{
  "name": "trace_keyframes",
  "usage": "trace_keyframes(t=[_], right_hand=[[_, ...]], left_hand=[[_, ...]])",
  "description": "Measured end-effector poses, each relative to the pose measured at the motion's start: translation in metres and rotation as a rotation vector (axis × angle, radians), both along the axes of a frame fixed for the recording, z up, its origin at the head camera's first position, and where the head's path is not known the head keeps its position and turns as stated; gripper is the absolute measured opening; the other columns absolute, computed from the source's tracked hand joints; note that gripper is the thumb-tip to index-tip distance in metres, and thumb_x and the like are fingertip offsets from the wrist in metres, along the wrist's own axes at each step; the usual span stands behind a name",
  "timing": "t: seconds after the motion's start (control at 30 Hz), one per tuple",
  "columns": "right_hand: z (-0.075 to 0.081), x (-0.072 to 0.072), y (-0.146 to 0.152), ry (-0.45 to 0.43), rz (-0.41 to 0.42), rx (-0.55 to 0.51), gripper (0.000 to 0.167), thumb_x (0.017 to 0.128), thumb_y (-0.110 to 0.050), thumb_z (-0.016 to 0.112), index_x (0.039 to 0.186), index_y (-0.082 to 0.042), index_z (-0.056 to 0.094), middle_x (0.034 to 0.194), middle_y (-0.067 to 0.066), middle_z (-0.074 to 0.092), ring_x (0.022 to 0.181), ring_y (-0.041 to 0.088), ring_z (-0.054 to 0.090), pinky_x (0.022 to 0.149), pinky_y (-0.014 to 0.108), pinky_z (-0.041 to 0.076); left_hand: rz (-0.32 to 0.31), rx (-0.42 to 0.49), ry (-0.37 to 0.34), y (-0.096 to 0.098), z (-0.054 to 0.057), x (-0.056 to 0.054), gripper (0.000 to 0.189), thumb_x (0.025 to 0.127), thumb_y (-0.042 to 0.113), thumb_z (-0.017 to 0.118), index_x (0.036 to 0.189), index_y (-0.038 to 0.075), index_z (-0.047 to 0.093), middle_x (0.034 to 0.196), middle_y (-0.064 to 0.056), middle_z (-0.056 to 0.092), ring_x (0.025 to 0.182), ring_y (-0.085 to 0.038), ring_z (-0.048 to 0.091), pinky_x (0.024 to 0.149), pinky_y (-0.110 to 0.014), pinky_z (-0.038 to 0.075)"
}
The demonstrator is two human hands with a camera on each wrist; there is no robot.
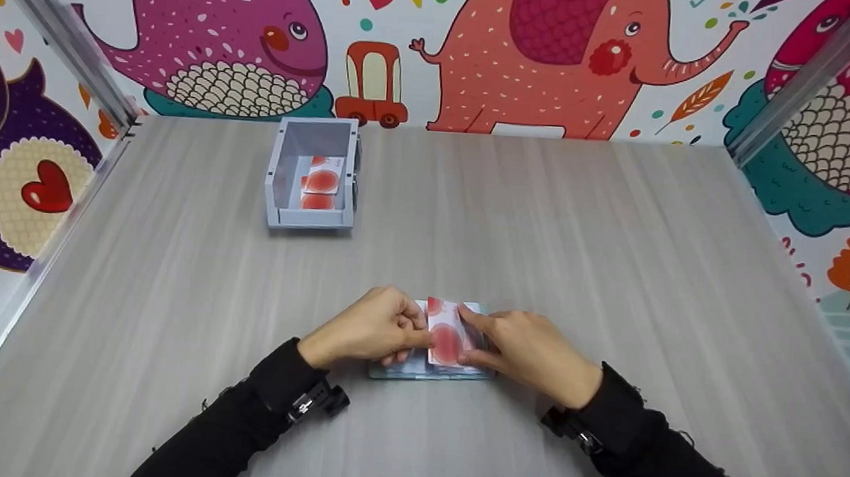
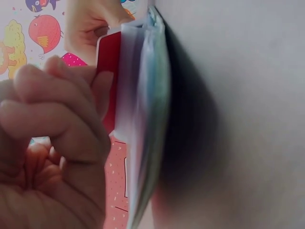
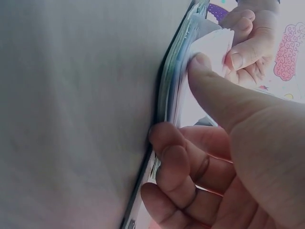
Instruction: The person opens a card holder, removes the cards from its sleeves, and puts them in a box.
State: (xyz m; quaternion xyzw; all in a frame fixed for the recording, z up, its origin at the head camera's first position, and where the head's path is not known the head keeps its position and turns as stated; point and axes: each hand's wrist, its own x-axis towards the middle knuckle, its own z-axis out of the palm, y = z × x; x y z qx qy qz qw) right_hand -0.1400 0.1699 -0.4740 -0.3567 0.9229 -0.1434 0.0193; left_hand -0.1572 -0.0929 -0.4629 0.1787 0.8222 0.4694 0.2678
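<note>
A card album (image 1: 434, 376) with clear sleeves lies on the table in front of the person. Over its pages is a white card with red circles (image 1: 446, 342); its red side (image 2: 110, 81) appears in the left wrist view. At the card's left edge, the left hand (image 1: 378, 326) pinches it between thumb and finger. The right hand (image 1: 533, 351) holds the card's right side, thumb low and index finger near the top corner. In the right wrist view, the right thumb lies along the pale sheet, with the other fingers curled below. How far the card sits inside a sleeve is hidden.
An open grey bin (image 1: 310, 219) stands at the back left, with similar red-and-white cards (image 1: 322, 179) inside. The wood-grain table (image 1: 546, 224) ends at printed animal panels (image 1: 380, 26) and metal posts (image 1: 810, 78).
</note>
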Motion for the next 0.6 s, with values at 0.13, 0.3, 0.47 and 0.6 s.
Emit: trace_keyframes(t=[0.13,0.3,0.47,0.6], right_hand=[[0.0003,-0.0001,-0.0003,0.003,0.001,0.001,0.063,0.094,-0.039,0.083,0.142,-0.001,0.068,0.068,0.002,0.061,0.064,0.005,0.041,0.059,0.025,0.043],[0.0007,0.0000,-0.0002,-0.004,-0.001,-0.001,0.064,0.094,-0.040,0.083,0.142,-0.001,0.067,0.064,-0.001,0.054,0.063,0.005,0.037,0.058,0.024,0.040],[0.0008,0.0002,0.0001,-0.017,-0.004,-0.003,0.065,0.094,-0.041,0.082,0.143,-0.001,0.066,0.063,-0.004,0.050,0.063,0.004,0.034,0.057,0.023,0.036],[0.0005,0.0003,0.0002,-0.011,-0.003,-0.006,0.066,0.093,-0.041,0.082,0.143,-0.001,0.066,0.065,-0.001,0.055,0.063,0.004,0.037,0.058,0.023,0.040]], left_hand=[[-0.002,0.009,0.002,-0.0007,0.0006,-0.0004,0.031,0.098,0.028,0.080,0.080,0.004,0.074,0.051,0.006,0.059,0.040,-0.003,0.052,0.043,-0.017,0.042],[0.000,0.019,-0.002,-0.0010,0.0008,-0.0001,0.030,0.098,0.026,0.080,0.080,0.003,0.074,0.051,0.006,0.059,0.040,-0.003,0.052,0.043,-0.017,0.042],[0.007,0.018,-0.007,-0.0013,0.0025,-0.0002,0.027,0.098,0.023,0.079,0.082,0.002,0.074,0.052,0.006,0.058,0.041,-0.004,0.052,0.043,-0.017,0.041],[0.010,0.013,-0.007,-0.0017,0.0043,-0.0002,0.026,0.098,0.022,0.079,0.083,0.002,0.074,0.052,0.007,0.059,0.041,-0.004,0.052,0.043,-0.017,0.041]])
